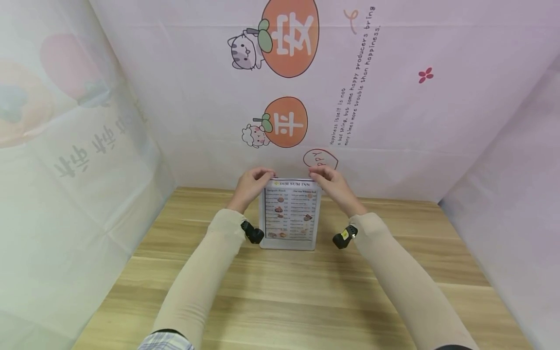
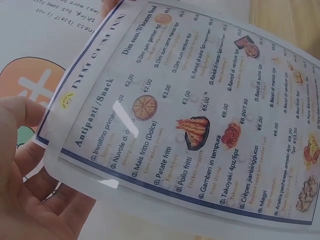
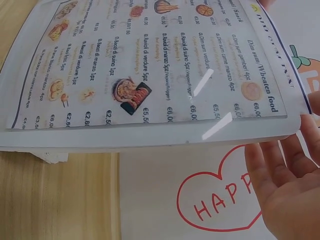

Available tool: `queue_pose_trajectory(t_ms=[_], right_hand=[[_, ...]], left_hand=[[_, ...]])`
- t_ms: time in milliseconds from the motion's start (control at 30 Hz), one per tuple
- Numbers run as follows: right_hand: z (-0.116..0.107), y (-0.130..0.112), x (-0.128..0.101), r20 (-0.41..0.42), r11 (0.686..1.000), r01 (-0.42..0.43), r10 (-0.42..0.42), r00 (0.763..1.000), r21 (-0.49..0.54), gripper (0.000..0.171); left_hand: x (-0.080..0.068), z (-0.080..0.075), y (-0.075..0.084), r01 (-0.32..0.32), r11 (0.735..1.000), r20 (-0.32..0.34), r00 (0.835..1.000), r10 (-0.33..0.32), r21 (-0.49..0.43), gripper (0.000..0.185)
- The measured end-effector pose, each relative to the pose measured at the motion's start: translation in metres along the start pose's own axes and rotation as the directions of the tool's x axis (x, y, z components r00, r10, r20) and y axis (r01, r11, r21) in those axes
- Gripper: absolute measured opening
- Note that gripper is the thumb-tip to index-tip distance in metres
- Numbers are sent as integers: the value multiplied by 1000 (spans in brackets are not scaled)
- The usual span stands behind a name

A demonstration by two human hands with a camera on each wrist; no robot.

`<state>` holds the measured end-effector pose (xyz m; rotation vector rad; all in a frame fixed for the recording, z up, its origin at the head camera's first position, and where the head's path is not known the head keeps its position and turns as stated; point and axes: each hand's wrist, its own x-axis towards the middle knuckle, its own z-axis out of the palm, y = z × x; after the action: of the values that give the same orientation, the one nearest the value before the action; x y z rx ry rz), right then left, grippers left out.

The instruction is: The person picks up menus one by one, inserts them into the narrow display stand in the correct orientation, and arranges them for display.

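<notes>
A printed "DIM SUM INN" menu sheet (image 1: pixel 290 209) stands upright in a white-edged clear display holder (image 1: pixel 288 247) on the wooden table. The sheet's titled top edge sticks out past the holder's rim in both wrist views. My left hand (image 1: pixel 253 187) pinches the sheet's top left corner, its thumb in front and the other fingers behind. At the top right corner, my right hand (image 1: pixel 334 187) pinches the sheet likewise. In the right wrist view, its curled fingers (image 3: pixel 290 170) show behind the holder's side. Fingertips behind the sheet are partly hidden.
The wood-grain table (image 1: pixel 280 301) ends at a white cloth backdrop (image 1: pixel 210 121) printed with orange fruit, cartoon animals and text. More cloth rises at the left (image 1: pixel 65 218) and right (image 1: pixel 516 194). Black wrist cameras sit at the left cuff (image 1: pixel 252 232) and right cuff (image 1: pixel 344 236).
</notes>
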<state>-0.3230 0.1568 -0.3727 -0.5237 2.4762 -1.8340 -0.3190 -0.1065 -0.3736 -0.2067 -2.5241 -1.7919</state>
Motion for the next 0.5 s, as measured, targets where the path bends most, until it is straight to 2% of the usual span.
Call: queue_pose_trajectory(t_ms=[200, 500], right_hand=[[-1, 7, 0, 15, 1000, 18, -18, 1000, -8, 36], [0, 10, -3, 25, 999, -36, 37, 999, -23, 36]], left_hand=[[-4, 1, -2, 1, 1000, 12, 1000, -1, -2, 26], [-3, 4, -11, 2, 1000, 24, 1000, -2, 3, 30]])
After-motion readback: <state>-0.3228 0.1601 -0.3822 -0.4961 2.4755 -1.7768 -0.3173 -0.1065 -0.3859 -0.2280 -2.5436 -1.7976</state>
